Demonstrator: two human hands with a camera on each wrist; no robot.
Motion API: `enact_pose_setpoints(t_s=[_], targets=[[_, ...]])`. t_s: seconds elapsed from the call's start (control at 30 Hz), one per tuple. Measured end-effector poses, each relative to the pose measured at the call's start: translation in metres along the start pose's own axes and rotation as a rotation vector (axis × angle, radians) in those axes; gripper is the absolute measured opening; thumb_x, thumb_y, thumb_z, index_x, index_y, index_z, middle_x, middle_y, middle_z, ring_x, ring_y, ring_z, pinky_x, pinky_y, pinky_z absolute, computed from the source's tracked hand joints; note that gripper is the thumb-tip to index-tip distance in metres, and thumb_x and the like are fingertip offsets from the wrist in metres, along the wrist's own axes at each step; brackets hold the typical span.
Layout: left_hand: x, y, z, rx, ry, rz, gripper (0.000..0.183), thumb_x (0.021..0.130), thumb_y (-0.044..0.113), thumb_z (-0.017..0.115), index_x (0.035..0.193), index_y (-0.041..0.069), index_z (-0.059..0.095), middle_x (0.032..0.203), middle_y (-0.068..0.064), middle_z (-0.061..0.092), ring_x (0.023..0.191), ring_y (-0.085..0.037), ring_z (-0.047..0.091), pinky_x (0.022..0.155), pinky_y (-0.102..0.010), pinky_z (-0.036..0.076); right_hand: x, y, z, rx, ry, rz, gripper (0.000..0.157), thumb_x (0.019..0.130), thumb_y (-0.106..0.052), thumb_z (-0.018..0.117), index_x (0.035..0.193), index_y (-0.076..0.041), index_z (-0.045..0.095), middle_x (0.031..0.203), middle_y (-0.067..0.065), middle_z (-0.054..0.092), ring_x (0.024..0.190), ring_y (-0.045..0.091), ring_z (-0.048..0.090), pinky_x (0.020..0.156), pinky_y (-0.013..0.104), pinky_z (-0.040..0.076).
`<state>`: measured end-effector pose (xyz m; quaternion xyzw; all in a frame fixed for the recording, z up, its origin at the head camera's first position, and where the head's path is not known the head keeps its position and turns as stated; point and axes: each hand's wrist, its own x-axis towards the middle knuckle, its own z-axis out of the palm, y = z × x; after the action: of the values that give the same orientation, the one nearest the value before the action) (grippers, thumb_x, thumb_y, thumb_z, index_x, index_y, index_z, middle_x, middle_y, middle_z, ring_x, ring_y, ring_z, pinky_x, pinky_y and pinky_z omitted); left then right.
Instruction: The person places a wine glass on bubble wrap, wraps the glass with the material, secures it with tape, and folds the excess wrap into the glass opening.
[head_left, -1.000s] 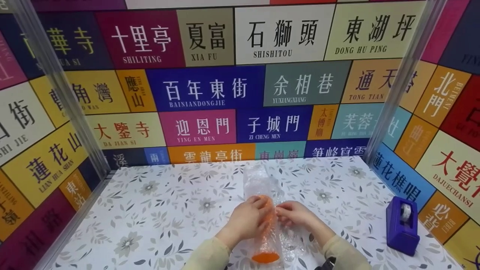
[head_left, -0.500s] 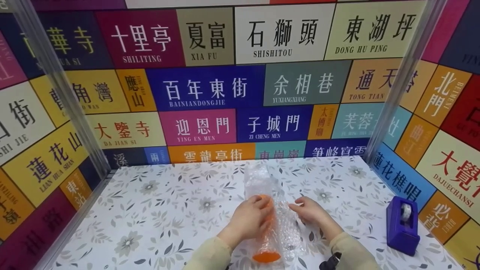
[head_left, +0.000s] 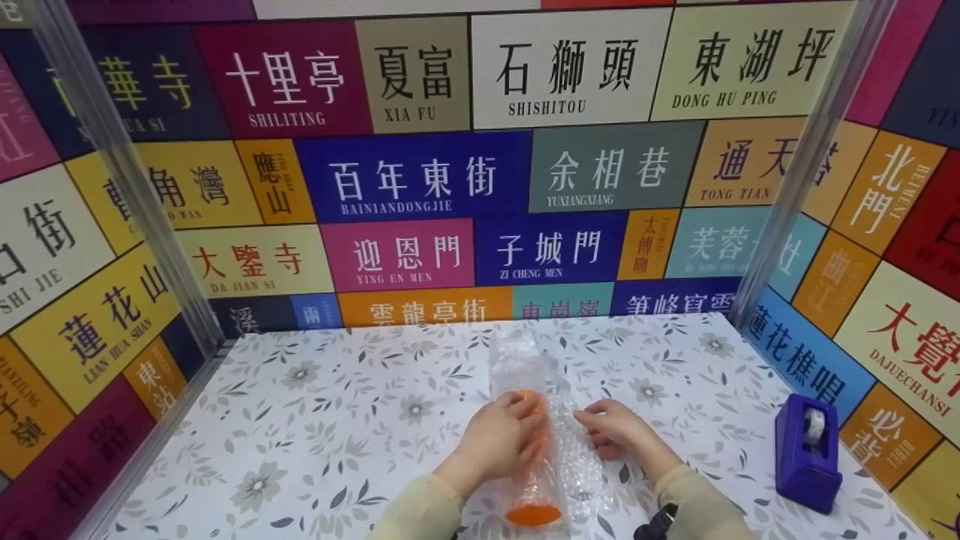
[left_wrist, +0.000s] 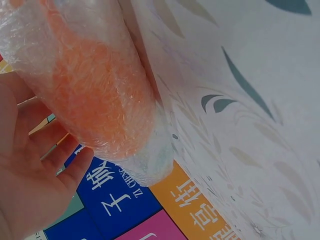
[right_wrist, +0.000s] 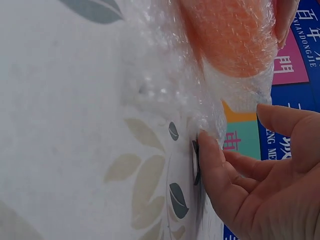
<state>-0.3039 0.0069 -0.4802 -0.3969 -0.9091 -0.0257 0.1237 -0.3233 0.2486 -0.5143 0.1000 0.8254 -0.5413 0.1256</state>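
A long orange object (head_left: 534, 484), wider at its near end, lies on the table inside clear bubble wrap (head_left: 516, 369). The wrap reaches past its far end, and a loose strip runs along its right side. My left hand (head_left: 495, 439) rests on the roll from the left, fingers laid over its top; in the left wrist view the fingertips meet the wrap and the palm stands off it. To the right, my right hand (head_left: 621, 433) is at the loose strip. One fingertip touches the bubble wrap (right_wrist: 150, 65) in the right wrist view, with the thumb apart from it.
A purple tape dispenser (head_left: 808, 457) with a roll of tape stands at the table's right edge. The table (head_left: 337, 420) has a white leaf-and-flower cover. Panels with coloured signs (head_left: 412, 172) close off the back and both sides.
My right hand has drawn back to the right from the orange object's side, then shifted slightly left again. The loose strip lies flatter on the table. My left hand stays in place.
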Motion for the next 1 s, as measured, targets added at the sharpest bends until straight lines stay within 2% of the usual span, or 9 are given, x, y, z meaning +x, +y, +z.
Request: enact_pose_setpoints(t_s=[0.13,0.23,0.37,0.5,0.7,0.87,1.0], targets=[[0.000,0.000,0.001,-0.023,-0.017,-0.010,0.049,0.100,0.040,0.053,0.144,0.017,0.054,0.151,-0.001,0.046,0.132,-0.024,0.044,0.104,-0.040,0.045,0.002,0.001,0.003,0.053,0.007,0.015,0.049,0.096,-0.029,0.064,0.125,0.006,0.046,0.099,0.017,0.061,0.076,0.023,0.063,0.062,0.032,0.056],[0.000,0.000,0.000,-0.024,-0.017,-0.011,0.049,0.100,0.040,0.053,0.145,0.018,0.053,0.152,-0.001,0.045,0.133,-0.024,0.043,0.105,-0.040,0.044,0.004,0.002,0.005,0.105,0.012,0.008,0.040,0.096,-0.021,0.065,0.120,0.006,0.048,0.089,0.013,0.061,0.068,0.020,0.062,0.058,0.029,0.055],[0.000,0.000,0.000,-0.029,-0.021,-0.017,0.050,0.101,0.040,0.053,0.145,0.017,0.053,0.152,-0.001,0.044,0.134,-0.024,0.042,0.106,-0.041,0.043,0.005,0.002,0.008,0.126,0.022,-0.045,0.024,0.094,-0.010,0.065,0.108,0.006,0.055,0.078,0.008,0.058,0.063,0.016,0.060,0.056,0.028,0.054],[0.000,0.000,0.001,-0.031,-0.019,-0.021,0.050,0.101,0.040,0.053,0.145,0.017,0.053,0.153,-0.001,0.044,0.135,-0.024,0.042,0.106,-0.041,0.043,0.006,0.001,0.010,0.106,0.034,-0.110,0.014,0.090,-0.004,0.065,0.096,0.005,0.057,0.077,0.007,0.054,0.062,0.016,0.057,0.054,0.026,0.051],[-0.002,-0.001,0.003,-0.008,0.040,0.002,0.049,0.100,0.038,0.055,0.143,0.016,0.055,0.150,-0.002,0.047,0.132,-0.024,0.045,0.103,-0.040,0.045,0.006,0.000,0.010,0.116,0.023,-0.147,0.010,0.089,-0.002,0.065,0.092,0.003,0.057,0.081,0.007,0.055,0.062,0.016,0.057,0.053,0.025,0.050],[-0.003,-0.002,0.004,0.026,0.116,0.033,0.044,0.097,0.038,0.059,0.135,0.015,0.063,0.143,-0.004,0.054,0.124,-0.024,0.050,0.094,-0.038,0.051,0.006,-0.004,0.010,0.065,0.024,-0.177,0.007,0.088,-0.003,0.065,0.087,0.000,0.059,0.070,0.003,0.054,0.055,0.013,0.053,0.048,0.024,0.047],[-0.004,-0.002,0.003,0.029,0.118,0.035,0.044,0.096,0.038,0.060,0.134,0.016,0.063,0.141,-0.004,0.055,0.123,-0.024,0.050,0.093,-0.037,0.052,0.004,-0.009,0.013,0.082,0.005,-0.176,0.006,0.088,-0.004,0.066,0.086,-0.001,0.061,0.067,0.001,0.054,0.054,0.012,0.052,0.047,0.023,0.047]])
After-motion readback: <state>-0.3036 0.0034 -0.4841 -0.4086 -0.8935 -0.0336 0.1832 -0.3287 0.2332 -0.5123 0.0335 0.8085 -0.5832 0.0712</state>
